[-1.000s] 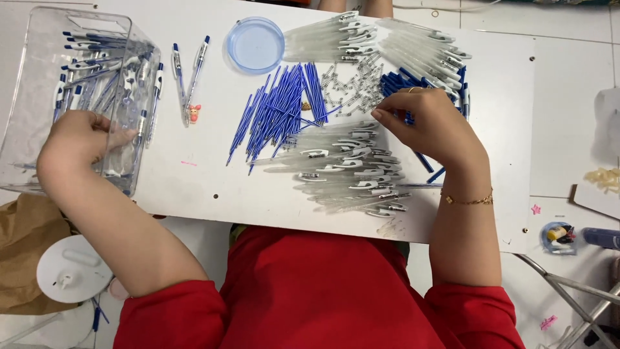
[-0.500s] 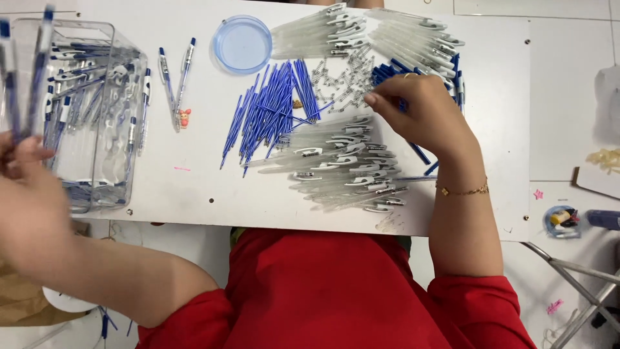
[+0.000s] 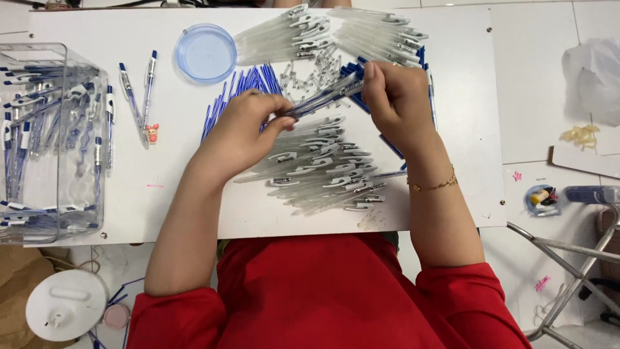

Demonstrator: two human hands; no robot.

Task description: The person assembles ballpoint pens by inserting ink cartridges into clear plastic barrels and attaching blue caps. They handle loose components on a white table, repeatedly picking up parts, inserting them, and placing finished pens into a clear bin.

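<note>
Both my hands meet over the middle of the white table (image 3: pixel 452 116). My left hand (image 3: pixel 242 132) pinches the lower end of a pen (image 3: pixel 320 97) with a clear barrel and blue refill. My right hand (image 3: pixel 397 103) grips its upper end. Under my hands lies a heap of clear pen barrels (image 3: pixel 323 171) with clips. Blue refills (image 3: pixel 236 87) and small metal springs (image 3: pixel 313 64) are spread just beyond my fingers. More clear barrels (image 3: pixel 284 39) are piled at the far edge.
A clear plastic box (image 3: pixel 45 142) of finished pens stands at the left edge. Two pens (image 3: pixel 139 94) lie beside it, with a round blue lid (image 3: pixel 205 53) farther back. A metal frame (image 3: pixel 568 258) and a small tub (image 3: pixel 539 199) are on the floor at right.
My left hand has come from the plastic box at the left to the middle. It now holds a pen together with my right hand, which has lifted off the pile.
</note>
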